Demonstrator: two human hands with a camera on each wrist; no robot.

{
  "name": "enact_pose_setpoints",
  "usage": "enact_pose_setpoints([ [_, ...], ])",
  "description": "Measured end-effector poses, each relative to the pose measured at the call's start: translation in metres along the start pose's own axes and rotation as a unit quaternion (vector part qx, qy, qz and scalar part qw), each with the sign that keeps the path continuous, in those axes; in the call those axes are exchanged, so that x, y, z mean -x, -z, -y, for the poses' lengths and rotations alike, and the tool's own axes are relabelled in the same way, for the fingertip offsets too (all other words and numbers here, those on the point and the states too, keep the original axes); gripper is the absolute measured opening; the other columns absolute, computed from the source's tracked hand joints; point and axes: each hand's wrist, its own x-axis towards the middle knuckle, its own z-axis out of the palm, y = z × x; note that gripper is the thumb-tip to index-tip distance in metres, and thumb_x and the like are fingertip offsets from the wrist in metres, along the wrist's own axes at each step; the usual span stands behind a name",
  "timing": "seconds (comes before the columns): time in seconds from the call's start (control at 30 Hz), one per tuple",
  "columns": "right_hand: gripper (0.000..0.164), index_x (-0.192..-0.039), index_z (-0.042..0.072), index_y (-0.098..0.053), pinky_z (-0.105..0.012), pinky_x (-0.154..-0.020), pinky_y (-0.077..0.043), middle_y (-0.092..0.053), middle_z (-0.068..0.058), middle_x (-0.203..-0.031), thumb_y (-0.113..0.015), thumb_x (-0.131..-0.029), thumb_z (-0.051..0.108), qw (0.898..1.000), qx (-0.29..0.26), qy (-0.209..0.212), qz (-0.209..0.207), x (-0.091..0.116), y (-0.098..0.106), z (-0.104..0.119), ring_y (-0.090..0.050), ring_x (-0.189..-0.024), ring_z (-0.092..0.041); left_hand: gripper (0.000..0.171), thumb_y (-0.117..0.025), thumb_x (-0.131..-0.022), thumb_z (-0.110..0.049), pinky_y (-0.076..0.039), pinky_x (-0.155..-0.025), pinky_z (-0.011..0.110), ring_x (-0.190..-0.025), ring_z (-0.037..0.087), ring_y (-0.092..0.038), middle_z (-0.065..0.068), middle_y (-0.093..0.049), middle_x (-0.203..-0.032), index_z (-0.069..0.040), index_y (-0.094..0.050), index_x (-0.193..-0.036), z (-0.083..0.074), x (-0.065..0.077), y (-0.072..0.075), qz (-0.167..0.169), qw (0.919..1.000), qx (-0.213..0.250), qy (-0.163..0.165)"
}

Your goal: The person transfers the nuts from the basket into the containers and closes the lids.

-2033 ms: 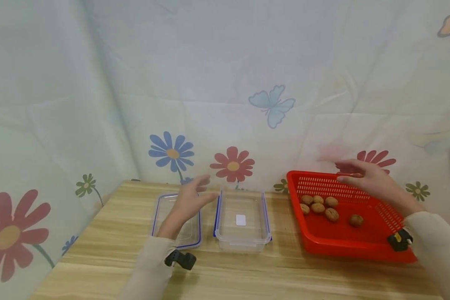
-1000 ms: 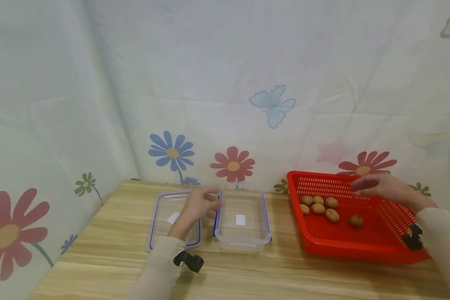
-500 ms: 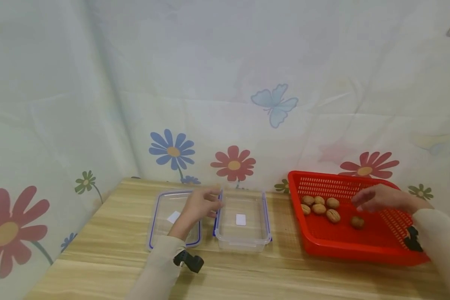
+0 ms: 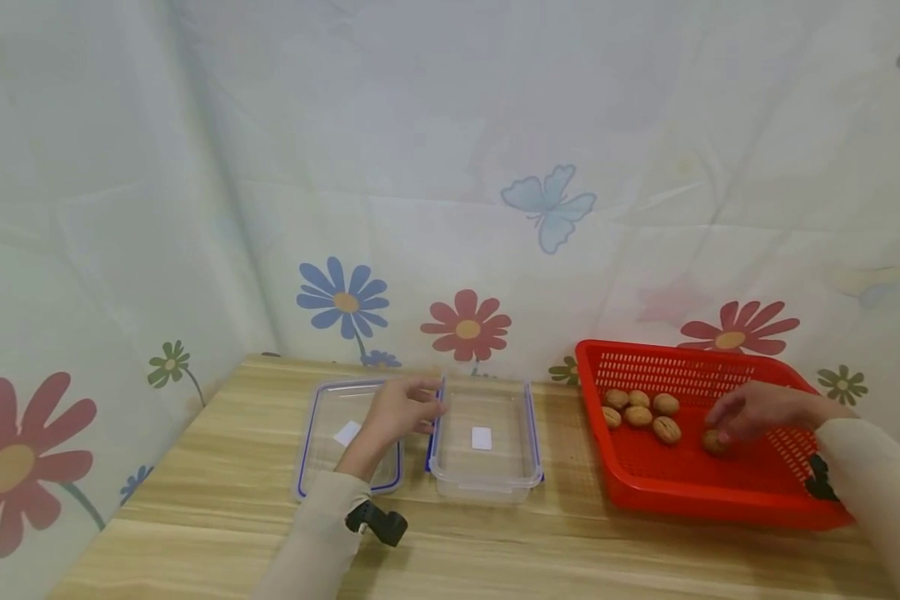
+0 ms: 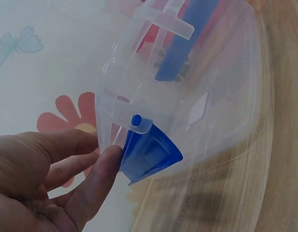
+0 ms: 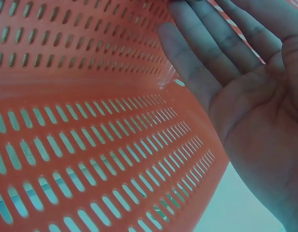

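A clear food container (image 4: 487, 487) with blue side latches stands on the table, a white label in its base. My left hand (image 4: 401, 410) holds its left side; in the left wrist view the thumb (image 5: 108, 162) and index finger lie at the rim beside a hanging blue latch (image 5: 151, 152). My right hand (image 4: 765, 410) reaches down into a red basket (image 4: 727, 496), its thumb and fingertips at a lone walnut (image 4: 712, 443), partly covering it. In the right wrist view the fingers (image 6: 212, 43) look nearly straight, and the walnut is mostly out of frame.
Several other walnuts (image 4: 637, 415) lie together at the basket's left side. A clear lid (image 4: 322, 467) with a blue seal lies left of the container, partly under my left forearm. Behind the wooden table (image 4: 495, 550) hangs a flowered curtain (image 4: 435, 208).
My left hand has moved right from above the lid to the container's side, then stayed there. My right hand has lowered into the basket to the lone walnut.
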Motion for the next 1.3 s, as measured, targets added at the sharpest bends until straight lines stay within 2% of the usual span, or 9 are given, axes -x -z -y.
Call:
enact_pose_setpoints([
  [0.37, 0.036, -0.124, -0.004, -0.072, -0.051, -0.094, -0.063, -0.074, -0.012, -0.115, -0.081, -0.094, 0.014, 1.0, -0.013, 0.007, 0.006, -0.003, -0.004, -0.003, -0.068, -0.098, -0.026, 0.039, -0.076, -0.095, 0.002, -0.067, -0.071, 0.036, -0.082, 0.028, -0.076, 0.02, -0.075, -0.107, 0.005, -0.069, -0.134, 0.001, 0.0, 0.0, -0.002, 1.0, 0.003, 0.003],
  [0.63, 0.035, -0.125, 0.001, -0.074, -0.051, -0.092, -0.063, -0.075, -0.008, -0.113, -0.081, -0.094, 0.017, 0.999, 0.012, 0.047, -0.013, -0.003, -0.004, -0.001, -0.067, -0.098, -0.026, 0.039, -0.076, -0.095, 0.001, -0.067, -0.071, 0.036, -0.084, 0.028, -0.076, 0.02, -0.075, -0.109, 0.004, -0.069, -0.134, 0.003, 0.0, -0.001, -0.006, 0.9998, 0.018, 0.01],
  [0.9, 0.04, -0.128, 0.004, -0.073, -0.052, -0.094, -0.062, -0.075, -0.006, -0.118, -0.082, -0.094, 0.024, 0.994, 0.041, 0.087, -0.053, 0.001, 0.002, 0.027, -0.066, -0.103, -0.025, 0.039, -0.077, -0.094, 0.002, -0.067, -0.072, 0.037, -0.083, 0.028, -0.076, 0.021, -0.075, -0.108, 0.005, -0.07, -0.133, 0.004, 0.001, -0.002, -0.012, 0.9996, 0.025, 0.002],
  [1.1, 0.042, -0.13, 0.0, -0.072, -0.052, -0.093, -0.063, -0.075, -0.008, -0.118, -0.081, -0.095, 0.023, 0.989, 0.051, 0.111, -0.089, 0.003, 0.006, 0.052, -0.068, -0.106, -0.027, 0.038, -0.077, -0.093, 0.004, -0.068, -0.071, 0.039, -0.082, 0.029, -0.076, 0.022, -0.075, -0.106, 0.008, -0.069, -0.131, 0.005, 0.001, -0.003, -0.012, 0.9993, 0.032, -0.01],
  [1.3, 0.042, -0.132, 0.0, -0.071, -0.038, -0.089, -0.065, -0.076, -0.009, -0.118, -0.081, -0.096, 0.02, 0.979, 0.055, 0.146, -0.13, 0.009, 0.005, 0.08, -0.07, -0.104, -0.025, 0.037, -0.079, -0.093, 0.002, -0.067, -0.07, 0.037, -0.082, 0.028, -0.076, 0.021, -0.075, -0.105, 0.006, -0.071, -0.129, 0.004, 0.002, -0.003, -0.028, 0.9993, 0.024, -0.009],
])
